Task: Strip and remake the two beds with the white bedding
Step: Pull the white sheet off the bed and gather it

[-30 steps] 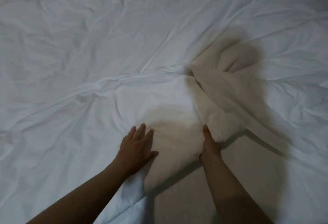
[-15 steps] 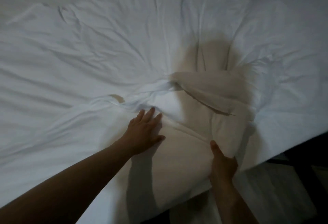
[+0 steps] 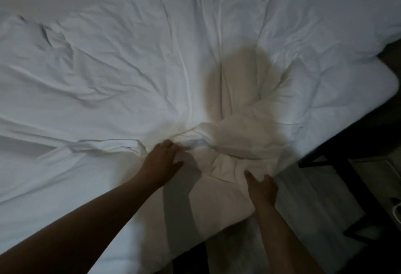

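Nearest us, right of centre: pale floor (image 3: 308, 219) and a dark frame (image 3: 355, 189) sit off the near-right edge of the white bedding (image 3: 121, 74); both our forearms come in from the bottom. Right hand (image 3: 263, 189) is on the bunched near corner, right at its edge; thumb lies straight on top, pointing far-left; the other fingers bend over the edge and we can't tell whether they grip. Left hand (image 3: 161, 162) is a bit farther in and well left of it; fingers bent at the knuckles, tips dug into a rumpled fold; thumb splayed right on the fabric; blurred, but it reads as a grab. Between the hands the cloth is puckered into a knot of creases. Farther out: a rounded shadow (image 3: 236, 78) lies on the bedding; creased cloth spreads left, right and to the far edge of view; it bulges puffy at far right.
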Available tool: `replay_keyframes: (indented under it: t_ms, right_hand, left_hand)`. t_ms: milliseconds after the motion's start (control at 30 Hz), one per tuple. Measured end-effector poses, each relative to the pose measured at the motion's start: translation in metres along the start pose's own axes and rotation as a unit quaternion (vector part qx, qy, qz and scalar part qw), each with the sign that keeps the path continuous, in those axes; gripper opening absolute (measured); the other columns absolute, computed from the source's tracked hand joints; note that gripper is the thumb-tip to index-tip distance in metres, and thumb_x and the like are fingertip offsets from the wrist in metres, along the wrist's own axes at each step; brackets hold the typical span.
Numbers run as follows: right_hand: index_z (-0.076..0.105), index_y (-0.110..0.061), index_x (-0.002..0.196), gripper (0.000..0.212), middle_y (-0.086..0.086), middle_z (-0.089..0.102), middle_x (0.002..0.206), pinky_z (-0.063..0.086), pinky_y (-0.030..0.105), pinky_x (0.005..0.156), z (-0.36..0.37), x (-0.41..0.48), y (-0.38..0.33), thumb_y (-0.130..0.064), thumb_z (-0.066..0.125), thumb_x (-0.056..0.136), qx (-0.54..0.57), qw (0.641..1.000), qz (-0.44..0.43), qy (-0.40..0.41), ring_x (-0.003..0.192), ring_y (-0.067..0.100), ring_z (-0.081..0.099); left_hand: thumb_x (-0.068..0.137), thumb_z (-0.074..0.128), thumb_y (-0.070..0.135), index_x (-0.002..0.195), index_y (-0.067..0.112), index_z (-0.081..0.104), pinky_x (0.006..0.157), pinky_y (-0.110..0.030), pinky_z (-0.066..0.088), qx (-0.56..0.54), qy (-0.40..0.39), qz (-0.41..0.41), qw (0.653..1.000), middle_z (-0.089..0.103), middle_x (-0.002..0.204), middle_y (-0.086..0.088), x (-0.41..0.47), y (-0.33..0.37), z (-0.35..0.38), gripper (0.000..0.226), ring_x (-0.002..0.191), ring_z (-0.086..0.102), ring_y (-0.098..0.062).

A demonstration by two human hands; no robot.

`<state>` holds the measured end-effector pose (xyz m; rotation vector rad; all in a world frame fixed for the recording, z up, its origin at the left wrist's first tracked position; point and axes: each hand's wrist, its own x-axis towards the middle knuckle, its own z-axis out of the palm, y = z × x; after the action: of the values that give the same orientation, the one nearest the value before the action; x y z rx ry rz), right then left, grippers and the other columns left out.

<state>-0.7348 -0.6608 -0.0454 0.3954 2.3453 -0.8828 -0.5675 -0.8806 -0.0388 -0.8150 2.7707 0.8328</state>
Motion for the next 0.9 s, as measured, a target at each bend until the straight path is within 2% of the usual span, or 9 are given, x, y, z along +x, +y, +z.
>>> replay_keyframes:
  t_ms: [167,267,367,433,533,600,667,800,900]
  right_hand:
    - [0.059,-0.001,0.101,0.033,0.015,0.057,0.093,0.053,0.040,0.077,-0.001,0.024,-0.035,-0.033,0.062,0.091,0.198,0.973,0.057,-0.101,0.077,0.023,0.056]
    - [0.054,-0.008,0.114,0.035,0.013,0.054,0.103,0.050,0.035,0.073,0.006,0.042,-0.044,-0.032,0.063,0.091,0.329,0.926,0.129,-0.132,0.080,0.019,0.054]
    - [0.052,-0.010,0.130,0.050,0.010,0.060,0.117,0.051,0.035,0.067,0.011,0.067,-0.057,-0.034,0.066,0.088,0.434,0.885,0.134,-0.097,0.098,0.026,0.060]
    - [0.049,-0.013,0.132,0.050,0.008,0.059,0.122,0.052,0.036,0.066,0.010,0.083,-0.076,-0.026,0.068,0.087,0.486,0.866,0.106,-0.048,0.104,0.028,0.059]
    - [0.057,-0.022,0.116,0.039,0.009,0.058,0.126,0.052,0.044,0.088,0.004,0.098,-0.129,-0.020,0.068,0.079,0.429,0.900,-0.077,0.003,0.115,0.028,0.057]
    - [0.053,-0.010,0.129,0.045,0.010,0.054,0.130,0.043,0.034,0.102,-0.001,0.100,-0.172,-0.016,0.064,0.086,0.335,0.923,-0.190,-0.005,0.121,0.025,0.053]
    - [0.047,0.001,0.133,0.043,0.011,0.054,0.129,0.040,0.023,0.097,-0.003,0.098,-0.210,-0.011,0.058,0.093,0.240,0.934,-0.261,-0.035,0.119,0.022,0.052]
    - [0.045,-0.001,0.136,0.053,0.011,0.050,0.137,0.034,0.022,0.100,0.006,0.086,-0.224,-0.027,0.059,0.093,0.137,0.950,-0.232,-0.156,0.126,0.022,0.047]
    - [0.049,-0.001,0.132,0.057,0.015,0.052,0.132,0.038,0.037,0.104,0.002,0.083,-0.196,-0.043,0.053,0.094,0.055,0.969,-0.155,-0.183,0.121,0.029,0.049]
  left_hand:
    - [0.076,0.077,0.029,0.126,0.004,0.048,0.074,-0.043,0.053,0.010,0.054,-0.059,0.997,0.048,0.120,-0.018,0.026,0.022,-0.008,0.063,0.091,0.061,-0.040]
    - [0.083,0.070,0.029,0.138,0.009,0.039,0.084,-0.043,0.052,-0.044,-0.011,-0.138,0.989,0.051,0.124,-0.017,0.044,0.024,-0.003,0.066,0.100,0.062,-0.038]
    - [0.083,0.065,0.022,0.090,0.008,0.055,0.066,-0.039,0.054,-0.086,-0.025,-0.168,0.982,0.062,0.091,-0.019,0.062,0.024,0.001,0.018,0.081,0.065,-0.038]
    - [0.083,0.060,0.029,0.075,0.010,0.055,0.065,-0.040,0.053,-0.098,0.009,-0.165,0.981,0.062,0.081,-0.019,0.074,0.019,-0.002,0.021,0.077,0.065,-0.037]
    - [0.080,0.048,0.037,0.080,0.008,0.063,0.066,-0.036,0.048,-0.082,0.118,-0.128,0.981,0.065,0.078,-0.016,0.098,0.021,-0.028,0.032,0.074,0.064,-0.034]
    - [0.087,0.046,0.034,0.077,0.009,0.060,0.064,-0.035,0.041,-0.061,0.206,-0.107,0.971,0.062,0.077,-0.015,0.121,0.028,-0.051,0.030,0.074,0.060,-0.034]
    - [0.094,0.046,0.031,0.080,0.007,0.057,0.065,-0.035,0.040,-0.048,0.240,-0.156,0.957,0.060,0.082,-0.016,0.143,0.029,-0.071,0.030,0.078,0.059,-0.036]
    - [0.094,0.046,0.036,0.120,0.001,0.052,0.085,-0.043,0.048,0.074,0.025,-0.290,0.954,0.053,0.113,-0.021,0.148,0.005,-0.071,0.044,0.104,0.054,-0.040]
    - [0.091,0.059,0.032,0.130,-0.002,0.041,0.090,-0.044,0.046,0.023,0.011,-0.256,0.966,0.046,0.123,-0.025,0.132,0.015,-0.059,0.055,0.109,0.051,-0.043]
